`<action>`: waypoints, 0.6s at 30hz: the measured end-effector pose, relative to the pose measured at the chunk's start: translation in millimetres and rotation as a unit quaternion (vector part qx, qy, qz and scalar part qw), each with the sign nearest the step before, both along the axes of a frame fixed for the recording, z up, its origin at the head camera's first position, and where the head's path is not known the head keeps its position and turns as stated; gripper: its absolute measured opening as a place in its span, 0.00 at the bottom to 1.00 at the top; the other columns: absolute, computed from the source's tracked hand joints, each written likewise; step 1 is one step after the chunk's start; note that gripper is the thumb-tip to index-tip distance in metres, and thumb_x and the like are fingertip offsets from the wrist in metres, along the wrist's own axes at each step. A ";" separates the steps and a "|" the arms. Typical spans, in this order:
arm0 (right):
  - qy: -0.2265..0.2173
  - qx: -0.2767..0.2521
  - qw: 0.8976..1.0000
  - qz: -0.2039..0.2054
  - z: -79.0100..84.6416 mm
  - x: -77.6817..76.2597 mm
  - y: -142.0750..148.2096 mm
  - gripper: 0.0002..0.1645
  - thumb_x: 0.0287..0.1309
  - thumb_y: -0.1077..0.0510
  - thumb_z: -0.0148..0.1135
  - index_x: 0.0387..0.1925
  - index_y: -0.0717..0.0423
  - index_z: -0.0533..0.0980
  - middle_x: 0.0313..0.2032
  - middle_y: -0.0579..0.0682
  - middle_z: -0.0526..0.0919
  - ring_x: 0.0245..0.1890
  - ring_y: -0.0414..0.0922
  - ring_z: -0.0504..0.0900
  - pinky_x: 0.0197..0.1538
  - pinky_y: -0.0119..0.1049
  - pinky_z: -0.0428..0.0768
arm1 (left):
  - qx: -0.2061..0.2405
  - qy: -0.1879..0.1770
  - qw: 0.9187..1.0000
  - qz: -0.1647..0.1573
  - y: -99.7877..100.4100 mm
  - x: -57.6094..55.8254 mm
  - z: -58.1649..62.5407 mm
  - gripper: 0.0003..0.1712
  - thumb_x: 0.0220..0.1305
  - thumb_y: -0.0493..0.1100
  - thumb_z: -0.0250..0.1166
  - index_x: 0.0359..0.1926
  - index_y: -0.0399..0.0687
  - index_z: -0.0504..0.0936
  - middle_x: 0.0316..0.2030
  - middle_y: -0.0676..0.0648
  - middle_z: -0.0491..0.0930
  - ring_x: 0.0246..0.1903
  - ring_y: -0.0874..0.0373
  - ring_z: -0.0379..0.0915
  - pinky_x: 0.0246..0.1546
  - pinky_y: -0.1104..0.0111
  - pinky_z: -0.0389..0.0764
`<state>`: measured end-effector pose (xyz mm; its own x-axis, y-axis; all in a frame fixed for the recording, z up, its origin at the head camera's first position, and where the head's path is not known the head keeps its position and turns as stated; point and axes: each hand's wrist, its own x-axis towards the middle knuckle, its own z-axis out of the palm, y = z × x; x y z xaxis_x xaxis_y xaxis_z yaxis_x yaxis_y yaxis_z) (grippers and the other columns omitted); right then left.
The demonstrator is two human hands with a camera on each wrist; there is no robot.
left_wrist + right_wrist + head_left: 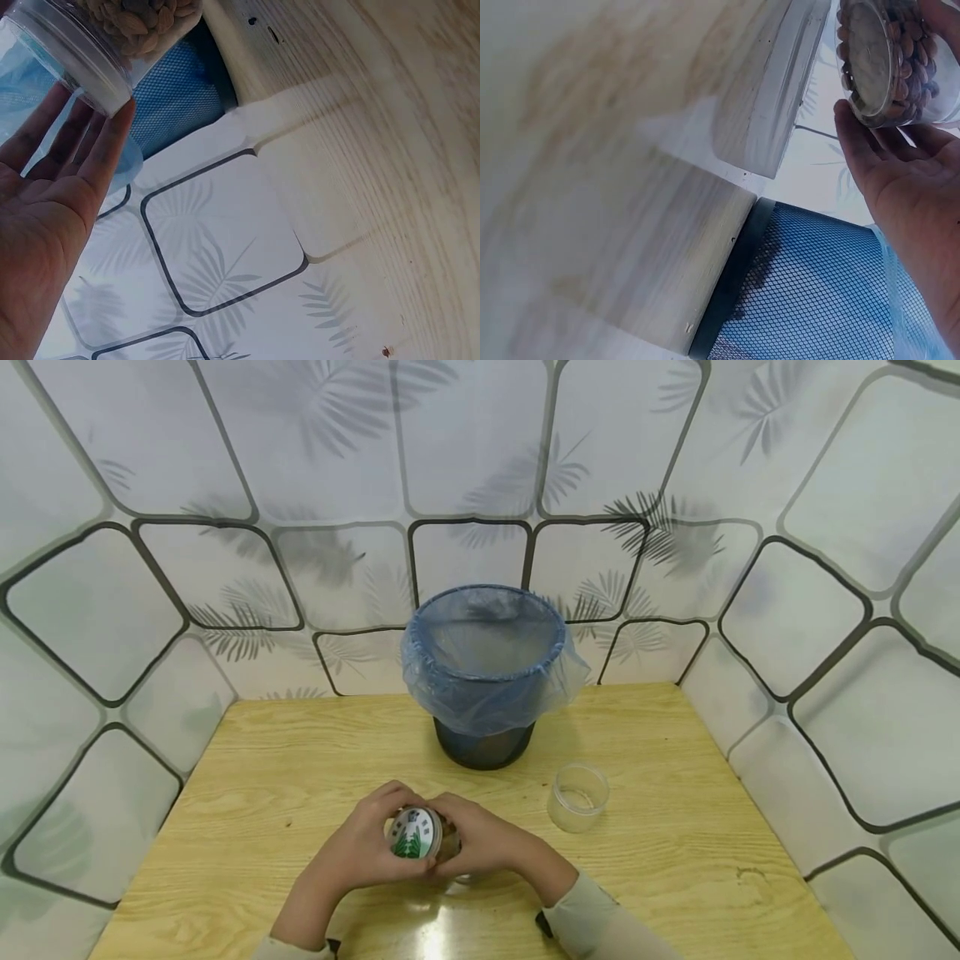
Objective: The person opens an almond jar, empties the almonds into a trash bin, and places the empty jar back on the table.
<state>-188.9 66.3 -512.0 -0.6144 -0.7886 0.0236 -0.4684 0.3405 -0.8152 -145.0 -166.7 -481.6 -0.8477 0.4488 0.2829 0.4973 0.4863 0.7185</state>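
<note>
Both hands hold a clear plastic jar of almonds above the table, near the front middle of the head view. The jar is tilted, its printed lid facing up and left. My left hand grips the lid end; in the left wrist view its fingers lie against the lid rim, the thumb hidden. Around the base end curl the fingers of my right hand, and the right wrist view shows almonds through the wall. The lid sits on the jar; whether it is loose I cannot tell.
Behind the hands stands a dark mesh bin lined with a blue plastic bag. To its right on the wooden table is a clear round container. Patterned panels enclose the back and sides.
</note>
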 end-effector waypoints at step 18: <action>0.023 0.005 1.000 -0.012 5.2 -0.3 7.0 0.49 0.53 0.50 0.85 0.74 0.40 0.71 0.62 0.40 0.79 0.59 0.34 0.77 0.65 0.35 0.80 | -0.002 -0.020 1.000 0.009 0.7 -0.3 2.3 0.31 0.49 0.50 0.87 0.55 0.61 0.84 0.49 0.62 0.80 0.48 0.66 0.80 0.48 0.61 0.89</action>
